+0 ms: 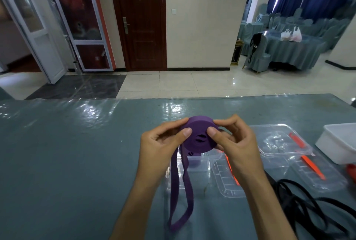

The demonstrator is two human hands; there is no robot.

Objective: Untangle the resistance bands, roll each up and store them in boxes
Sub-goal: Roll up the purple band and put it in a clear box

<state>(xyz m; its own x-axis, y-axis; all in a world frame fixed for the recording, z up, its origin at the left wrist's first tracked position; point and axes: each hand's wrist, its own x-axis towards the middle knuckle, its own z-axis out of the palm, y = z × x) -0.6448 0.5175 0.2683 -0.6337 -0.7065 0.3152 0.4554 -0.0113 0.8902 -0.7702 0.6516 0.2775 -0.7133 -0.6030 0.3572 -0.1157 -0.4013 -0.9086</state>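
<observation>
Both hands pinch the purple band (199, 135) roll: left hand (161, 143) one side, right hand (235, 143) the other. Its loose tail hangs straight down below them, maybe touching the table (77, 153)

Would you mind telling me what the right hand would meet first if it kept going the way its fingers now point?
The right hand points leftward, its fingers already on the purple band roll. Going on, it would likely meet the left hand gripping the roll's other side, though depth is hard to judge.

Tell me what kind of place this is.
Probably a banquet hall or restaurant dining room: round tables draped in blue-grey cloth, matching covered chairs, and glossy tiled floor. Both hands work at another cloth-covered table.
</observation>
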